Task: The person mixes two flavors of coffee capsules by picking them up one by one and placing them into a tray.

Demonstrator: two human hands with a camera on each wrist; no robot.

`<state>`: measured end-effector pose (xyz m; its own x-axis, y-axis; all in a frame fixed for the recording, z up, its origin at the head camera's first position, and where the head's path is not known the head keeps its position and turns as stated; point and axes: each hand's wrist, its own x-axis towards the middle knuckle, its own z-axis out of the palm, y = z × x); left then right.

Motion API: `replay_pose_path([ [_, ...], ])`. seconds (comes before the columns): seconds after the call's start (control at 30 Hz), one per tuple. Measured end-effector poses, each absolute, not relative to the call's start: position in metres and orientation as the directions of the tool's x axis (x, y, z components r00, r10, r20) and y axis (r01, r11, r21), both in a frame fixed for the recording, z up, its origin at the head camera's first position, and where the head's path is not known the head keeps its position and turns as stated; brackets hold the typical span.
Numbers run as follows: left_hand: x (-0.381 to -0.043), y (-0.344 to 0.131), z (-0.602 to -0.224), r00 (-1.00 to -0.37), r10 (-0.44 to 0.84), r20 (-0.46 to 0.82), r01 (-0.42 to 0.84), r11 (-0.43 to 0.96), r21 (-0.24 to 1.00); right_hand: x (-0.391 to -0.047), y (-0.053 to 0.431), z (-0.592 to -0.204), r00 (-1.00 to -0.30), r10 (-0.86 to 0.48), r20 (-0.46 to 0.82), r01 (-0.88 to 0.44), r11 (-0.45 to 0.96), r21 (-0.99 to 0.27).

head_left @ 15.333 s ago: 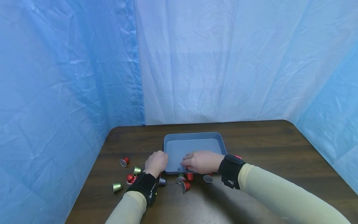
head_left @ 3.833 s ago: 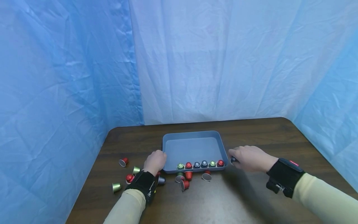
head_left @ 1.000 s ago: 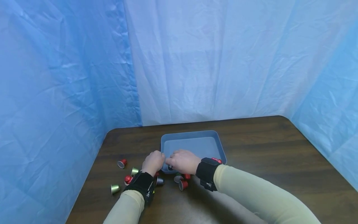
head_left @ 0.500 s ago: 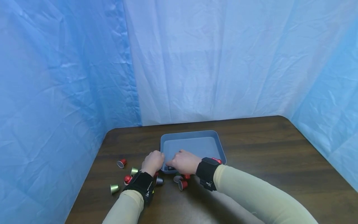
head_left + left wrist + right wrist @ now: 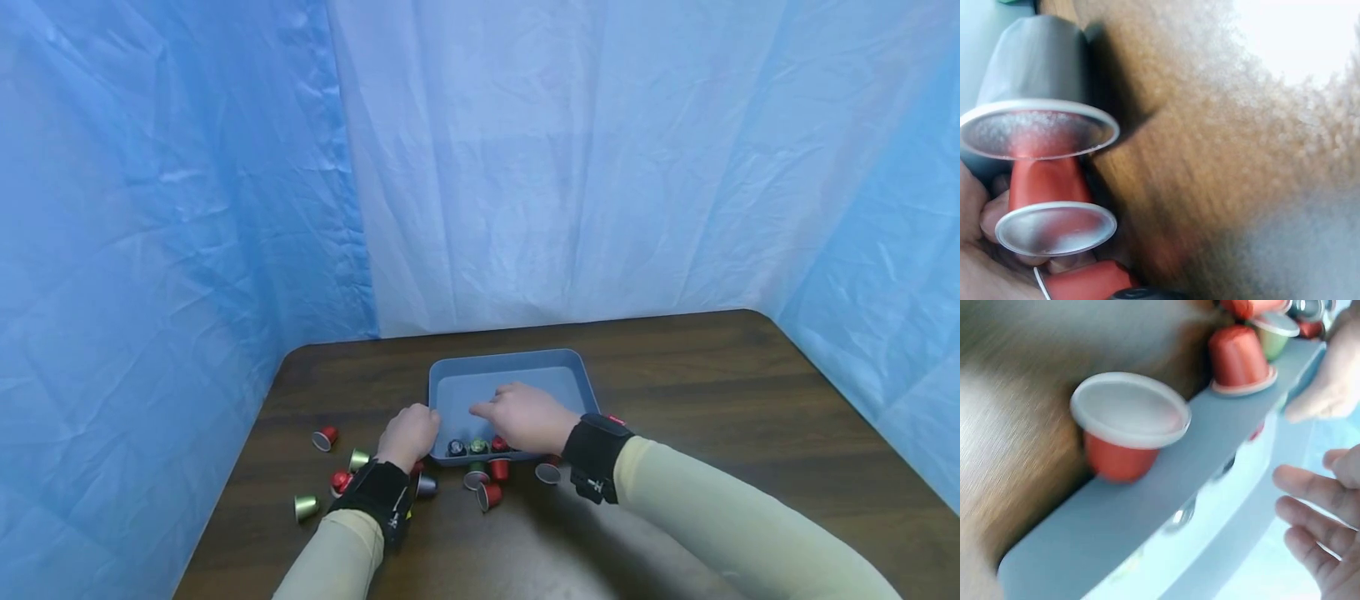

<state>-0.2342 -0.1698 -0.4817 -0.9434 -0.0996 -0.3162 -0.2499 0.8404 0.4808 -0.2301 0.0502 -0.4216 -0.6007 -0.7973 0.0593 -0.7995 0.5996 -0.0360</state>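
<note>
My left hand grips the left edge of a blue-grey tray, fingers curled. Over the tray's front part hovers my right hand; in the right wrist view its fingers are spread, holding nothing. Along the tray's front wall stand coffee capsules, lids down: a dark one in the left corner, a green one and a red one. The right hand hides the rest of that row in the head view. Near the left hand, a grey capsule and a red one lie on the table.
Before the tray lie a green capsule, red capsules and a silver-lidded red capsule. Left of the left wrist are green capsules and red ones. Blue curtains enclose the dark wooden table.
My right hand carried a dark capsule from the tray's right side to its front left corner, let go, and has drawn back up and right. The left hand stays at the tray edge.
</note>
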Motion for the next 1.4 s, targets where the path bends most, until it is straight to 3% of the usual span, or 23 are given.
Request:
replay_pose_path([
  [0.63,-0.231,-0.168,-0.480,-0.944,-0.099,-0.315,-0.252,0.832,0.493,-0.237,0.120,-0.411,-0.772,-0.613,0.166,-0.629,0.774,-0.068],
  [1.4,-0.231,-0.168,-0.478,-0.940,-0.105,-0.325,-0.262,0.832,0.488,-0.242,0.174,-0.424,-0.874,-0.433,0.222,-0.470,0.868,-0.157],
])
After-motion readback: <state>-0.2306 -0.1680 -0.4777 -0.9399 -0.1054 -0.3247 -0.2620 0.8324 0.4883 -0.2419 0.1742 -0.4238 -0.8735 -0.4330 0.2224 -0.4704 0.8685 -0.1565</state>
